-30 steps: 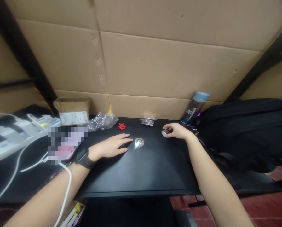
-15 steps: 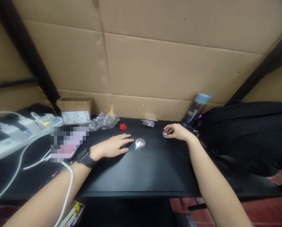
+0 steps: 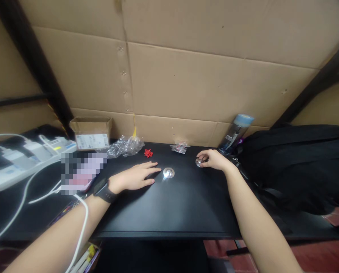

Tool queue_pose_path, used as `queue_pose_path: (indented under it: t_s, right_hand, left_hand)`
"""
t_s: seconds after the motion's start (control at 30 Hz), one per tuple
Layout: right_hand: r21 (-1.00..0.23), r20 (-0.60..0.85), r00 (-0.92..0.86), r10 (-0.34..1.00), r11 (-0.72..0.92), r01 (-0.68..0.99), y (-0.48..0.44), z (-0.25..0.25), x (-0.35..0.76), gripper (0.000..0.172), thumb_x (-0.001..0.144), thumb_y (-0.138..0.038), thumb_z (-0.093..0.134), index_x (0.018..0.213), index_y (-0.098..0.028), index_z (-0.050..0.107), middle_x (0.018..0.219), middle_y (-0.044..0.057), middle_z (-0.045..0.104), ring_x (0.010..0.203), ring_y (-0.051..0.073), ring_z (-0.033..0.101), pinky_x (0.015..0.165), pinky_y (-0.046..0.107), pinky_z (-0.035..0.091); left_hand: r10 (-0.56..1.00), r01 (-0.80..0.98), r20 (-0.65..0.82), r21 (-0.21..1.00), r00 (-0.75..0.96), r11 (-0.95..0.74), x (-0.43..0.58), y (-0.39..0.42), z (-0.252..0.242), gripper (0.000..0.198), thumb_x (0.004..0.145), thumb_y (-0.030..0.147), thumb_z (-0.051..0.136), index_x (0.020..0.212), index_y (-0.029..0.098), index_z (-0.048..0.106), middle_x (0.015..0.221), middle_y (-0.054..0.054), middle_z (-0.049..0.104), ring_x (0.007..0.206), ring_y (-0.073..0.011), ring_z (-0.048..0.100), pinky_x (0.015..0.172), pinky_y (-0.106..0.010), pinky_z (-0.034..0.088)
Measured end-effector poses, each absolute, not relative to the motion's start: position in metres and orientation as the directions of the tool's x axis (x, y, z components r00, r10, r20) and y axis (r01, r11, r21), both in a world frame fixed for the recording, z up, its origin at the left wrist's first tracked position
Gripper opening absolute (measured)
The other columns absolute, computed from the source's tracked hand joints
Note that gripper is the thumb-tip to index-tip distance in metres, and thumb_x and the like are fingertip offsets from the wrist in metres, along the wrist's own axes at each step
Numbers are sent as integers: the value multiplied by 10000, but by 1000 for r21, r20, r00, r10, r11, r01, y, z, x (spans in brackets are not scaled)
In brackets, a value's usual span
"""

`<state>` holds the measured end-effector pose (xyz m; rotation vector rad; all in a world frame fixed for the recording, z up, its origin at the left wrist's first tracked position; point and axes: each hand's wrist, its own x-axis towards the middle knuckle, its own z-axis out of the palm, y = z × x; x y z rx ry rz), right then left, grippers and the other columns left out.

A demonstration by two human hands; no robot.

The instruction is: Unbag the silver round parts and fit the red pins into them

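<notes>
My left hand (image 3: 139, 176) lies flat on the black table (image 3: 169, 212), palm down with its fingers spread. Just right of its fingertips is a small shiny round metal piece (image 3: 168, 173), flat on the table. Farther right, my right hand (image 3: 211, 159) has its thumb and fingers curled around a second round metal piece (image 3: 199, 162) at table level. The fingers partly cover that piece. Behind my left hand sits a small pile of red bits (image 3: 148, 153), too small to name. Small clear plastic packets (image 3: 180, 148) lie at the back, between the two hands.
At the left are a white power strip (image 3: 30, 163), a white cable (image 3: 82, 223) across my left forearm and a phone (image 3: 84, 172). An open cardboard box (image 3: 91, 132) and crumpled clear plastic (image 3: 125, 146) stand behind. A blue-capped bottle (image 3: 236, 132) and black bag (image 3: 294, 163) are at right.
</notes>
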<state>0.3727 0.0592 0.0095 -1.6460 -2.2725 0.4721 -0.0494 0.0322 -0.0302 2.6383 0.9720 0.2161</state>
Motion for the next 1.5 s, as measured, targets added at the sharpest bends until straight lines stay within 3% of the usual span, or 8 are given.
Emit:
queue_pose_path:
  t_s: [0.17,0.57,0.73,0.87,1.03,1.5]
  right_hand:
    - [-426,23,-290,957,272,863,58,9,372,454,689,-254,834,1133,-201,751,1030,62,804,972,245,749,886,324,570]
    - [-431,53,-292,955,286,856,57,14,372,413,691,-269,859,1084,-188,763,965,55,805,914,229,748,858,319,569]
    - [-481,187,-327,926,377,792,46,18,337,292,747,-293,841,1027,-224,793,955,38,808,902,219,749,806,305,562]
    - [-542,230,-491,840,530,653,32,12,286,312,792,-341,847,1090,-262,797,1005,21,810,872,191,743,828,299,549]
    - [-521,277,-600,750,642,562,23,2,251,313,805,-317,858,1108,-271,794,1097,35,800,924,199,738,829,295,542]
    - [-487,302,-644,703,694,529,24,-5,248,338,793,-308,873,1105,-233,766,1106,54,778,969,209,715,844,300,536]
  left_hand:
    - [664,624,3,340,747,-703,-47,30,-26,554,1008,429,551,1548,329,478,1682,-51,344,1560,-290,315,1273,-460,289]
    - [671,642,-33,330,741,-692,-46,27,-21,563,1012,425,537,1560,317,463,1688,-56,330,1566,-293,300,1277,-463,280]
    - [663,637,-23,305,748,-708,-47,29,-24,567,1013,426,528,1565,316,458,1685,-59,337,1565,-286,303,1274,-459,284]
    - [659,619,14,327,752,-714,-47,30,-27,559,1002,409,557,1551,336,476,1674,-42,361,1558,-292,321,1270,-459,295]
    - [660,623,1,326,752,-711,-46,29,-25,568,1004,401,556,1560,330,464,1681,-56,341,1564,-296,304,1270,-472,292]
    - [661,627,-5,324,750,-708,-46,29,-25,570,1005,401,559,1562,335,459,1682,-60,338,1566,-299,300,1268,-486,294]
